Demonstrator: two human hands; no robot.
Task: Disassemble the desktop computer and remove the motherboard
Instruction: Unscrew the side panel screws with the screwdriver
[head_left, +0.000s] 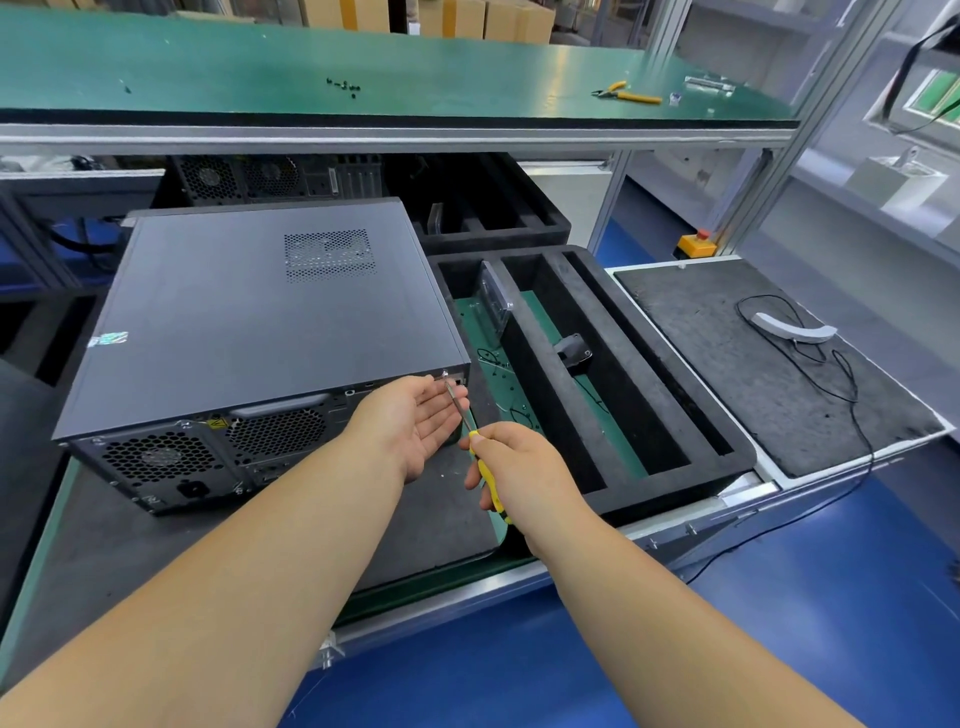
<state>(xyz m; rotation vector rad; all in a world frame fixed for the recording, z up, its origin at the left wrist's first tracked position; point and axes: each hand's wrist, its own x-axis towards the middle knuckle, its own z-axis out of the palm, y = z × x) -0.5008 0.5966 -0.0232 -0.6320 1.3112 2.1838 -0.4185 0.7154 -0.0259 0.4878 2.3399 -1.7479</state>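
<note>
Right hand (519, 467) grips a yellow-handled screwdriver (485, 470), tip at a rear screw (444, 373) of the computer case (249, 322). Left hand (415, 421), grip wide, cups beneath the shaft.

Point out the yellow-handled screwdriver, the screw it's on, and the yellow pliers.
Yellow-handled screwdriver (487, 477): head view, on the yellow handle in the right hand.
Silver case screw (445, 373): head view, on its head at the dark grey computer case's rear corner.
Yellow-handled pliers (629, 93): head view, on a handle.
</note>
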